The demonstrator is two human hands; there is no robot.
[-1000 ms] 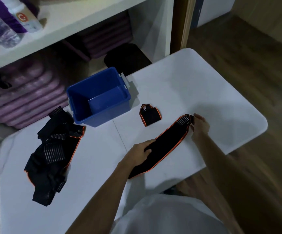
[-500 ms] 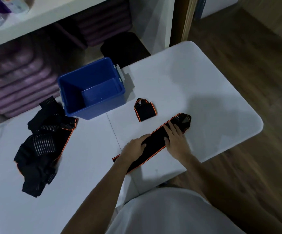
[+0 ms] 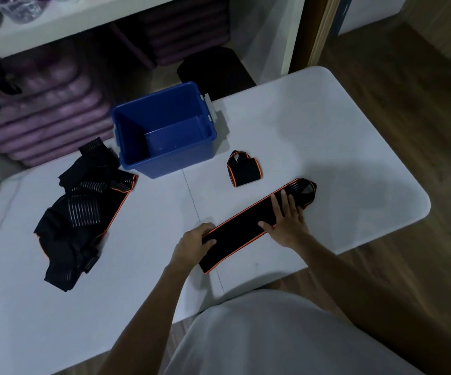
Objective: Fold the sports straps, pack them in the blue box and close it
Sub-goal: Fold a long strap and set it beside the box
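Note:
A long black strap with orange edging point(image 3: 241, 228) lies stretched diagonally on the white table point(image 3: 327, 147). My left hand point(image 3: 193, 246) grips its near left end, thumb on top. My right hand point(image 3: 287, 220) presses flat on the strap's right half with fingers spread. A small folded strap point(image 3: 244, 169) lies beyond it. The open blue box point(image 3: 164, 131), with nothing inside, stands at the table's back edge. A heap of unfolded black straps point(image 3: 81, 212) lies at the left.
White latches point(image 3: 209, 108) stick out on the box's right side. Behind the table are a white shelf with bottles point(image 3: 24, 6), stacked purple mats point(image 3: 43, 115) and a black stool point(image 3: 216, 67). Wooden floor lies to the right.
My right hand left the strap's far end and now lies flat on its right half. My left hand slid down to the strap's near end. The camera view shifted.

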